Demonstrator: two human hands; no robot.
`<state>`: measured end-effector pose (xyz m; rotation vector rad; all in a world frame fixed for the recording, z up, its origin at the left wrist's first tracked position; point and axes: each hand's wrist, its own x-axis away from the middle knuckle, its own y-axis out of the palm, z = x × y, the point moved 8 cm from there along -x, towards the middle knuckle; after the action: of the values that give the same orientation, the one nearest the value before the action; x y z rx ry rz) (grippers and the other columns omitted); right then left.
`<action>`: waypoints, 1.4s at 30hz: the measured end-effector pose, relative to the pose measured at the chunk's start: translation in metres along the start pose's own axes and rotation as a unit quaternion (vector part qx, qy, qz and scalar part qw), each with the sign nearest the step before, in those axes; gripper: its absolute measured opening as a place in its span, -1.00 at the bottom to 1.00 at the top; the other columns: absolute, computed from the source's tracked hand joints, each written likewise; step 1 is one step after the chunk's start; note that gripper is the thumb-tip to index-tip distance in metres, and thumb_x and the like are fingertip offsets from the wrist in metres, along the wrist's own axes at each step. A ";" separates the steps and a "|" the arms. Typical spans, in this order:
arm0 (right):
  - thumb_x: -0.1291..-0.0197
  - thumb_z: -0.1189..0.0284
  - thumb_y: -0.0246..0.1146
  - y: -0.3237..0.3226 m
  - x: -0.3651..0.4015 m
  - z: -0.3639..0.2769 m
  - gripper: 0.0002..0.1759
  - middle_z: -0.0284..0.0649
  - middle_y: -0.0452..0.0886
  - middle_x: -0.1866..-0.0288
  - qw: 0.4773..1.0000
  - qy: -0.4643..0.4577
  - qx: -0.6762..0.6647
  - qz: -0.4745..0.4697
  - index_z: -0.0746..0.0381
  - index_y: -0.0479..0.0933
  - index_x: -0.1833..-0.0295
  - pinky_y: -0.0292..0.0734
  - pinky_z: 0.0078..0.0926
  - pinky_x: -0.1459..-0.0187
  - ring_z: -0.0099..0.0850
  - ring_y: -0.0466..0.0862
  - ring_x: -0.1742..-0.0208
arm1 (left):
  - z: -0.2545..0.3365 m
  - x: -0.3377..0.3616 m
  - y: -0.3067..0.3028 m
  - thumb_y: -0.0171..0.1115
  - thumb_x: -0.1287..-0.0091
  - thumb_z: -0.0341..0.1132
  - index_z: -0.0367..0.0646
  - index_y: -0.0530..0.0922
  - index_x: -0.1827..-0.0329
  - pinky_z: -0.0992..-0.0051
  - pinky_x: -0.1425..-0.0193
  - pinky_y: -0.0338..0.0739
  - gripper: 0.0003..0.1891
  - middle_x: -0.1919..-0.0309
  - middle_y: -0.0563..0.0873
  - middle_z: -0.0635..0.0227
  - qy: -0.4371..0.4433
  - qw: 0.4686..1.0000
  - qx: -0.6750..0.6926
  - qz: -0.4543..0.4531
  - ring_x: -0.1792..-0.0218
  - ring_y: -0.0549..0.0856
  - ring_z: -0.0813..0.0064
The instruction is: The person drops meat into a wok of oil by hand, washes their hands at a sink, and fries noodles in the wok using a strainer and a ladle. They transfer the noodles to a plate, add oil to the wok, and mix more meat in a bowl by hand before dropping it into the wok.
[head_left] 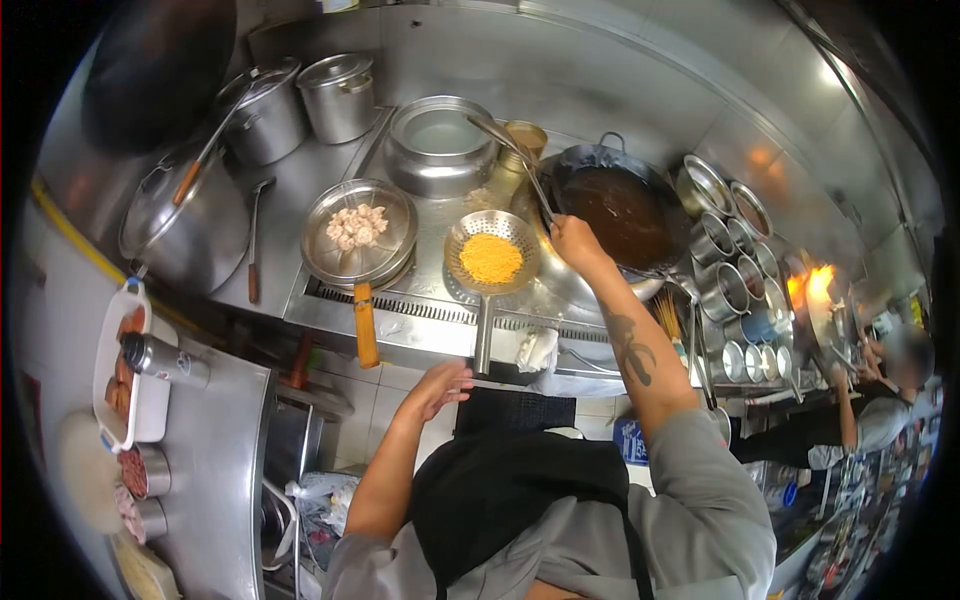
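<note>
Ladle (535, 188) at a stainless cooking line: nearest the camera, the person's left hand (437, 385) hovers palm-down and slack at the counter's front edge, fingers spread and holding nothing, just short of the long handle of a perforated strainer (490, 258) heaped with yellow crumbs. Beyond it, the right hand (575, 242) is clenched around the near end of the handle, at the rim of a wok (620, 210) of dark brown sauce. From that grip the tool's long axis runs away from the person and to the left, across the counter. Its bowl end points at a wide steel basin (440, 140) and a small tin (527, 135) beside it; whether the bowl touches either cannot be told. Judged from this, the reach goes best with the wrist firm, the bowl level and the shaft carried clear of the strainer's rim. A shallow pan (358, 230) of pale pieces sits left of the strainer. Far right, a co-worker (880, 410) works beside an open flame (812, 285).
</note>
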<state>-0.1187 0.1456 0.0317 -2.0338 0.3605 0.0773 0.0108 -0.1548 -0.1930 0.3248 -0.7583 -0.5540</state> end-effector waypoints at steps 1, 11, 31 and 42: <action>-0.25 0.39 0.08 -0.004 0.006 0.004 -0.68 0.24 0.58 0.14 1.000 0.009 -0.003 0.011 0.33 0.56 -0.03 0.51 -0.16 0.00 0.12 0.60 0.06 | -0.001 -0.012 0.007 0.14 -0.36 -0.17 -0.18 0.42 -0.14 0.23 -0.07 0.54 -0.62 0.08 0.61 0.21 -0.005 1.000 -0.003 0.002 0.05 0.63 0.27; -0.41 0.35 0.03 -0.065 0.088 0.004 -0.64 -0.42 0.38 0.61 0.887 0.107 -0.448 0.002 0.19 0.43 -0.25 0.13 -0.72 0.74 -0.70 0.25 0.76 | 0.026 -0.085 0.062 0.15 -0.19 -0.44 -0.19 0.41 0.29 0.48 0.60 0.48 -0.89 0.55 0.51 0.39 0.040 0.999 -0.017 0.023 0.61 0.52 0.55; -0.41 0.26 0.05 -0.076 0.144 0.030 -0.66 -0.44 0.39 0.61 0.880 0.144 -0.448 -0.064 0.16 0.51 -0.17 0.22 -0.70 0.69 -0.69 0.34 0.71 | 0.106 -0.013 0.134 0.12 -0.15 -0.51 -0.17 0.37 0.28 0.57 0.66 0.38 -0.87 0.54 0.49 0.39 0.094 0.995 -0.010 0.023 0.64 0.47 0.63; -0.41 0.34 0.05 -0.188 0.191 0.129 -0.63 -0.44 0.36 0.59 0.866 0.178 -0.440 0.157 0.19 0.44 -0.26 0.16 -0.69 0.72 -0.70 0.27 0.74 | 0.161 -0.066 0.215 0.12 -0.16 -0.52 -0.22 0.41 0.38 0.53 0.69 0.37 -0.94 0.59 0.49 0.37 0.099 0.981 -0.167 -0.025 0.67 0.48 0.58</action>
<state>0.1303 0.2970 0.0913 -2.8799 1.0390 0.0726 -0.0684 0.0444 -0.0186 0.0845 -0.4559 -0.6748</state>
